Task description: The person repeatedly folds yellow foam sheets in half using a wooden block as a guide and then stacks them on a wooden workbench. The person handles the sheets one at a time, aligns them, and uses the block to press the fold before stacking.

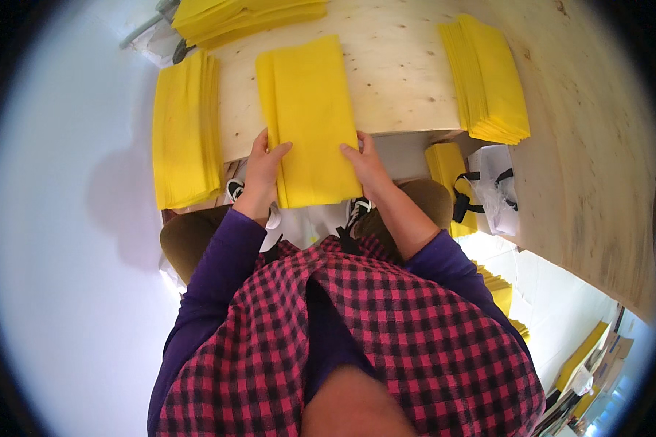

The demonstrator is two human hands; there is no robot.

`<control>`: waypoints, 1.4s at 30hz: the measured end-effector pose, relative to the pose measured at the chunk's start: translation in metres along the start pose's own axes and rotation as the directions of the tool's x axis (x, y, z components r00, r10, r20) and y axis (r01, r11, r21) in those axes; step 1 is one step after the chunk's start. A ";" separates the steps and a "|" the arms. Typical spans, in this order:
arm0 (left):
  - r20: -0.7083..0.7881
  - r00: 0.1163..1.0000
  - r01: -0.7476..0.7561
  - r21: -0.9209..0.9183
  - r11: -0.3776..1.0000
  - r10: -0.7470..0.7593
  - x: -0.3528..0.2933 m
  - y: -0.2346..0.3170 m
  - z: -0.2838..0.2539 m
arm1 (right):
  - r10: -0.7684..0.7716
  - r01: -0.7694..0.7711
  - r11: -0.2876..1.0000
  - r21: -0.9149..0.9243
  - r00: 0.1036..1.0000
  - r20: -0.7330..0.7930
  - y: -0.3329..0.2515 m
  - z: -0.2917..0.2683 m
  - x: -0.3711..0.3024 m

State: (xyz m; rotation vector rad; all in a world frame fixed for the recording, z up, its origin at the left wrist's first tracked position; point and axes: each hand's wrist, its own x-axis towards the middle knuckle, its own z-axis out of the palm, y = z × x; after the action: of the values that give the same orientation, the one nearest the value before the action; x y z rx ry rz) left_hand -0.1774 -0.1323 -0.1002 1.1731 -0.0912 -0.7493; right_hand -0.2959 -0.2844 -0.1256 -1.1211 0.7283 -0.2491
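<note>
A folded yellow fabric piece (310,116) lies partly on the plywood table, its near end jutting past the front edge over my lap. My left hand (262,171) grips its left side near the close end, thumb on top and the other fingers underneath. On the opposite side, my right hand (366,164) pinches the right edge in the same way, thumb uppermost. The fingers below the fabric are mostly hidden. How many layers the piece has, I cannot tell.
Stacks of yellow fabric stand at the left (187,131), far left (248,18) and right (485,80) of the plywood table (397,73). Below on the right are more yellow pieces (444,167) and a clear plastic bag (497,204). A white wall (73,218) borders the left.
</note>
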 end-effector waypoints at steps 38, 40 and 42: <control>-0.173 0.983 -0.011 0.300 0.954 0.066 -0.013 -0.025 -0.011 | 0.096 -0.109 0.988 0.106 0.988 0.118 0.013 -0.001 -0.001; -0.139 0.987 0.094 0.095 0.991 -0.081 -0.013 -0.026 -0.009 | 0.071 -0.081 0.994 0.079 0.991 0.117 0.013 0.000 -0.001; -0.080 0.992 0.101 0.046 0.994 -0.097 -0.009 -0.026 -0.010 | 0.047 -0.049 0.999 0.012 0.995 0.091 0.013 0.003 -0.001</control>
State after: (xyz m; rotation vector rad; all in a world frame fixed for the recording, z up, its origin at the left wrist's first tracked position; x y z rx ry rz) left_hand -0.1925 -0.1241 -0.1238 1.2596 0.0132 -0.7916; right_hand -0.2967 -0.2760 -0.1361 -1.0928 0.6707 -0.1614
